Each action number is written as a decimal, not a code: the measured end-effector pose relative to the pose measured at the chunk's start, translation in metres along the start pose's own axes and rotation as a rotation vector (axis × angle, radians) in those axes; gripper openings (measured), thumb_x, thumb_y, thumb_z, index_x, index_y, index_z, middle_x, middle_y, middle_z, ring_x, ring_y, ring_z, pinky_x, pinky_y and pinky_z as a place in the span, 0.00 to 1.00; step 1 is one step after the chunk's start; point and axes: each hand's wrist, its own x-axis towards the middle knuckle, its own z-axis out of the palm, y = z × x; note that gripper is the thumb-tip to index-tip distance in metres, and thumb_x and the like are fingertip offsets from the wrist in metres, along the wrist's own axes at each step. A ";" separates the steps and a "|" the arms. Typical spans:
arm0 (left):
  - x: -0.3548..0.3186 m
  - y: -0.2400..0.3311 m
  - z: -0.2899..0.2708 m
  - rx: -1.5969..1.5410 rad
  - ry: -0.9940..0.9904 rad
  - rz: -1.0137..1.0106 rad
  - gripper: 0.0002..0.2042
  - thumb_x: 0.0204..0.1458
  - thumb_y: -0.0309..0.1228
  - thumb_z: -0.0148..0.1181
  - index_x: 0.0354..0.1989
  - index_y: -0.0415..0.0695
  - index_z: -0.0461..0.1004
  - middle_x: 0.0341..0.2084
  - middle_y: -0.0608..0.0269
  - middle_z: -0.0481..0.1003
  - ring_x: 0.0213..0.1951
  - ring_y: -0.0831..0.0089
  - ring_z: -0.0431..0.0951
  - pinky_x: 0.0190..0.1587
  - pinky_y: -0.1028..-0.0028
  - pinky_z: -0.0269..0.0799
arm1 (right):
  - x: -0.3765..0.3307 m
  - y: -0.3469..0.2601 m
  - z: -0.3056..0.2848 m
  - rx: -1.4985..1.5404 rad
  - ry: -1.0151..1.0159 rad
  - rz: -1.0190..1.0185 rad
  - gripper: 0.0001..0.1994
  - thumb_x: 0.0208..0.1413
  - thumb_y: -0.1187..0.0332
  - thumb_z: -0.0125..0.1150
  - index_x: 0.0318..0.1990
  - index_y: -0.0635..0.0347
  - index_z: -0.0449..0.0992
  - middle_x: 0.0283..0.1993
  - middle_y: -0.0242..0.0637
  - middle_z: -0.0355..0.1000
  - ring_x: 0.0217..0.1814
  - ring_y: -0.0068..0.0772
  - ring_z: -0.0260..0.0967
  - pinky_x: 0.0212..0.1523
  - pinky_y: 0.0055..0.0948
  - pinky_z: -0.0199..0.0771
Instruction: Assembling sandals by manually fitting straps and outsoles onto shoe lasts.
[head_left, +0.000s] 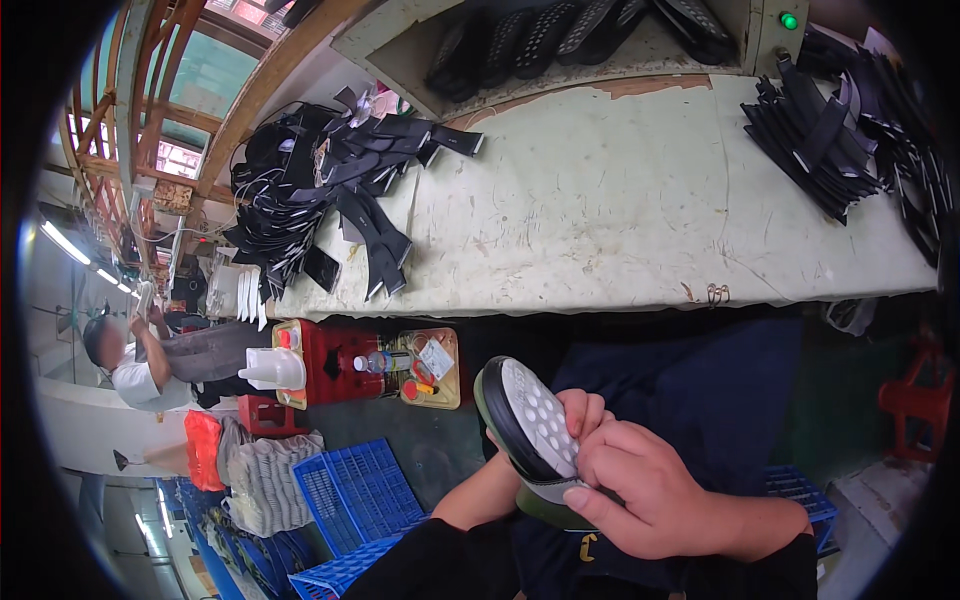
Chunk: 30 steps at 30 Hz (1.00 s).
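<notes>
In front of my body I hold a slipper [528, 408] tilted up, its grey footbed dotted with pale round bumps. A black rim runs round it, and green shows on its outer side and underneath. My left hand [497, 470] is closed round the slipper from behind and below, mostly hidden by it. My right hand [640, 480] is closed on the slipper's near right edge, thumb and fingers pressing a grey-black band there. Some fingertips lie over the footbed's right edge; whose hand they belong to is hard to tell.
A pale worktable [580, 210] lies ahead, with heaps of black straps [330, 175] at left and more straps [820, 135] at right. Dark slippers [560, 38] fill a metal housing behind. Left are a red stand [335, 365] with a bottle, blue crates [355, 490] and another person [150, 365].
</notes>
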 end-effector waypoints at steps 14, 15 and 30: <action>0.000 0.010 0.020 0.665 -0.049 0.073 0.14 0.61 0.45 0.59 0.26 0.53 0.69 0.50 0.61 0.69 0.61 0.65 0.61 0.68 0.61 0.51 | -0.002 0.010 -0.024 0.529 -0.469 0.666 0.22 0.55 0.55 0.72 0.21 0.60 0.69 0.27 0.35 0.65 0.24 0.31 0.64 0.29 0.33 0.66; 0.000 0.008 0.025 0.667 -0.025 0.059 0.14 0.61 0.45 0.58 0.26 0.53 0.69 0.53 0.60 0.67 0.64 0.65 0.58 0.69 0.61 0.48 | -0.001 0.013 -0.027 0.566 -0.410 0.611 0.22 0.55 0.55 0.72 0.21 0.60 0.69 0.27 0.35 0.65 0.24 0.31 0.64 0.29 0.33 0.66; -0.009 0.005 0.057 0.000 0.439 -0.099 0.23 0.68 0.48 0.48 0.58 0.40 0.66 0.68 0.52 0.60 0.68 0.59 0.64 0.68 0.60 0.61 | 0.010 0.029 -0.044 0.212 0.523 0.211 0.34 0.32 0.43 0.82 0.40 0.62 0.77 0.38 0.36 0.72 0.33 0.29 0.69 0.36 0.30 0.69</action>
